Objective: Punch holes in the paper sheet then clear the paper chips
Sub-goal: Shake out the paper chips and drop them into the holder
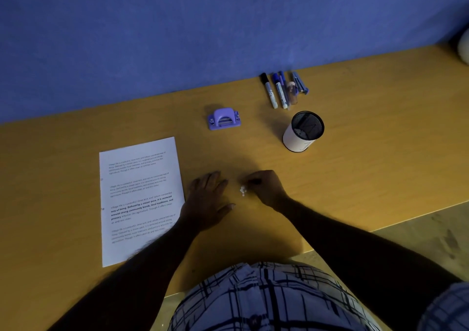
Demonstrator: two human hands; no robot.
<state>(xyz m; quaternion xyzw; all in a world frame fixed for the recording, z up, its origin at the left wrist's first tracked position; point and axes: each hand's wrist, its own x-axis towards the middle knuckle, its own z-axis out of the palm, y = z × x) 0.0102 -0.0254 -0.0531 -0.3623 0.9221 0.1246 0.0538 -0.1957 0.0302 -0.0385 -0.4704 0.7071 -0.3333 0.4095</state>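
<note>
A printed paper sheet (139, 198) lies flat on the wooden table (355, 168), with small punched holes along its left edge. The purple hole punch (224, 119) stands behind it near the wall. A small heap of white paper chips (243, 190) rests on the table between my hands. My left hand (206, 201) lies flat, palm down, fingers spread, just right of the sheet and left of the chips. My right hand (266, 187) is curled with fingers bent inward, its fingertips touching the table beside the chips; whether any chips are pinched is hidden.
A black mesh pen cup (303, 131) with a white wrap stands at the right rear. Markers (275, 90) and a stapler (299, 83) lie against the blue wall. The table's front edge runs diagonally at the right, floor beyond it.
</note>
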